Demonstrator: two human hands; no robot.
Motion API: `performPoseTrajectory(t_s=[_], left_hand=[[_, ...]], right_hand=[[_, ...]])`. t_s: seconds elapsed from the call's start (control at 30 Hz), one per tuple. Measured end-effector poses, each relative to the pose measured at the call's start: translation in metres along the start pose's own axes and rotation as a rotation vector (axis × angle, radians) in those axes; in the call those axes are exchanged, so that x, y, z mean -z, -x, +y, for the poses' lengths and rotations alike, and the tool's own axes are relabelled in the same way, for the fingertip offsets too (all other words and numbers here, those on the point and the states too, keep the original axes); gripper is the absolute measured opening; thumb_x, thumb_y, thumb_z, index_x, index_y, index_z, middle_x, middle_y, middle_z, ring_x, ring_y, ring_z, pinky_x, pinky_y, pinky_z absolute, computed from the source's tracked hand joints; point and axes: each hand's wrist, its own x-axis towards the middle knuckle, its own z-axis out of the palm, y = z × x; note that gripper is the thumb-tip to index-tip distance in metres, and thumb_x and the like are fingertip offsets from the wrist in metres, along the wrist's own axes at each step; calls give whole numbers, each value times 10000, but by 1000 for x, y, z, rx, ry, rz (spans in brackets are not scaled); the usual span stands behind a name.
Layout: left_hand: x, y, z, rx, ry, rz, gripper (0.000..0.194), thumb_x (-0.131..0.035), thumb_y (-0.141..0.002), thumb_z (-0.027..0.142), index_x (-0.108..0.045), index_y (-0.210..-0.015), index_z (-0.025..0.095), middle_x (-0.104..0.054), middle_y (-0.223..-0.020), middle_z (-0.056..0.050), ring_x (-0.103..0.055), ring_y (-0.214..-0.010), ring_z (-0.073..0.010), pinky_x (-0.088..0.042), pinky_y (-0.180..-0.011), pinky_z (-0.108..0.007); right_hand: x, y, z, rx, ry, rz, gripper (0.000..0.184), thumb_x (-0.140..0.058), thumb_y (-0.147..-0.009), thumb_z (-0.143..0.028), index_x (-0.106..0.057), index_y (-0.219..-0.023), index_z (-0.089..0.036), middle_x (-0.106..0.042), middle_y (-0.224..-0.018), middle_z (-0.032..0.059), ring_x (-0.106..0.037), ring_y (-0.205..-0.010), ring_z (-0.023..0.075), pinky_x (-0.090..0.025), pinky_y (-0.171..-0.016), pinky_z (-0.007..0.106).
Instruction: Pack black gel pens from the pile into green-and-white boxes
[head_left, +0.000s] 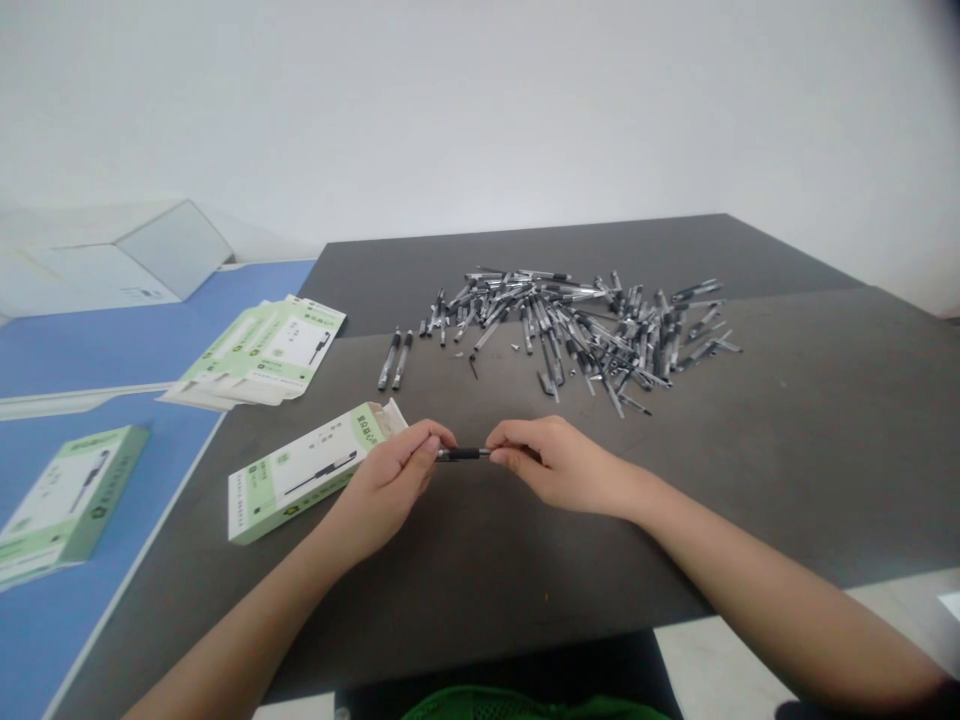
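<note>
Gripping one pen [463,454] from both ends, the two hands meet in the head view low over the near part of the dark bench [525,590]. The pen lies level from side to side, its black grip section showing in the gap between the hands. The left hand [396,472] has its fingers closed, thumb against forefinger, on the left end; the right hand [556,464] pinches the right end between thumb and forefinger, its other fingers curled in.

Just beside the left hand, partly behind it, a green-and-white carton [300,472] lies at a slant with its flap open toward the upper right. Beyond it, a pair of pens [394,360] lie side by side, apart from a large, jumbled heap of pens and parts [555,320]. To the left, flat printed cartons [277,350] overlap in a fanned stack. Another carton [71,500] lies on a blue surface [161,450], and a large white box [112,265] stands farther back.
</note>
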Motion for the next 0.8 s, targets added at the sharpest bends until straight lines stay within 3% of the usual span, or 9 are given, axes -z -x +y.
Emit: performPoseTrajectory(t_s=[0.23,0.53,0.8], left_hand=[[3,4,2,-4,-28,-117,322,-424,-976,424,-656,-946,203,-374,-563,62,-370,-514,-134,-280,-491,-244],[1,7,-1,26,163,-33,429,-408,-968,533,-645,-899,183,-347,-572,57,-315,-506,-112,-217,-470,-243],[-6,5,-2,39,142,31,473,-367,-974,585,-618,-883,196,-426,-577,47,-343,-495,-116,-243,-459,-243]], right_hand=[[-2,2,-1,42,-33,-49,190,-529,-945,-201,-709,-971,-148,-670,-762,19,-556,-672,125,-367,-642,230],[-17,0,-6,23,-110,-13,189,-521,-928,-186,-702,-945,-133,-646,-755,24,-527,-655,119,-368,-628,227],[-22,-1,-9,-9,-84,-54,205,-503,-941,-196,-700,-974,-150,-647,-759,26,-527,-661,128,-372,-633,237]])
